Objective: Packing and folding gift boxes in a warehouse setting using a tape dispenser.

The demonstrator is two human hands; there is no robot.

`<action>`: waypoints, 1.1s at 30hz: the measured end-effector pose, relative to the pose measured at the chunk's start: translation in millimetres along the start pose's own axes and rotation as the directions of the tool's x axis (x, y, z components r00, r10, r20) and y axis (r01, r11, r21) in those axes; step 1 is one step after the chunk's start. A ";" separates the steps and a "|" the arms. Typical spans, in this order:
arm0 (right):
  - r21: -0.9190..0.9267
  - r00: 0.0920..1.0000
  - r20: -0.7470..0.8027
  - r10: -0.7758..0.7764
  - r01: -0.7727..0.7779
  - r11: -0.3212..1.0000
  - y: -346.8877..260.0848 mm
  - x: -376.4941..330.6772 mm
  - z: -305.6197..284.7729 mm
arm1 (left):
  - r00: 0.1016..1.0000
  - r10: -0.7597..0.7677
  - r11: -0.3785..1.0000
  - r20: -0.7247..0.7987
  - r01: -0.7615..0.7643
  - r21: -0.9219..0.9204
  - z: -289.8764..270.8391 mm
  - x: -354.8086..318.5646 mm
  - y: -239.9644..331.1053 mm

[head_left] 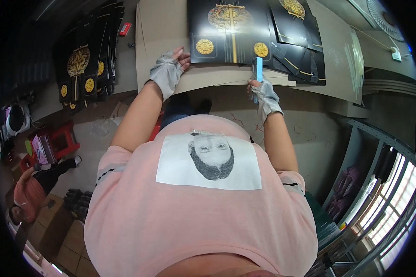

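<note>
Two hands, both in grey fingerless gloves, work at the near edge of the bench (171, 27). Right hand (265, 94) is closed around a light blue flat tool (258, 70), held upright with its long axis running away from the person and its tip at the near right corner of the black and gold printed sheet (229, 32). Left hand (168, 69) lies open, fingers flat, touching the sheet's near left corner, gripping nothing. Looks like a pressing or creasing step on the sheet's near edge; next move likely needs the left hand pinning the sheet while the tool runs along that edge. Sheet's long axis runs left to right, gold stripe pointing away. More black sheets (298, 27) overlap to the right; another stack (85, 51) lies far left.
</note>
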State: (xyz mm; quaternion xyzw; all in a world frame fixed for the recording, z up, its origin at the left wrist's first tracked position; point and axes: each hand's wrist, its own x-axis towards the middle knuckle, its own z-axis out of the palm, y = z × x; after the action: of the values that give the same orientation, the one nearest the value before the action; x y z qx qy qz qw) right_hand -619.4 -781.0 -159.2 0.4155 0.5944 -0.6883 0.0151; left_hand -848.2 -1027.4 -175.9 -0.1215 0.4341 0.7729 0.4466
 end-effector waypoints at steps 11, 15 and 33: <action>0.087 0.999 -0.001 0.037 -0.037 0.995 -7.7 -13.3 25.3 | 0.978 -0.200 0.805 -0.061 0.199 0.559 52.4 8.9 -5.0; 0.029 0.991 0.123 -0.059 0.055 0.998 9.3 -10.4 44.8 | 0.973 -0.166 0.958 0.160 0.121 0.258 59.8 -2.2 -5.6; -0.254 0.964 0.221 -0.147 0.202 0.946 -4.4 -10.8 90.1 | 0.980 -0.102 0.898 0.170 0.017 0.439 40.0 23.7 -28.7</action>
State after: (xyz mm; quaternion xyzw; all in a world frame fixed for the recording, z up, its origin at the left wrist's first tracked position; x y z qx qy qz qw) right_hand -664.5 -859.7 -154.0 0.2841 0.7139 -0.6361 0.0706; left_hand -830.9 -976.0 -181.9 0.0418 0.5474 0.6504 0.5249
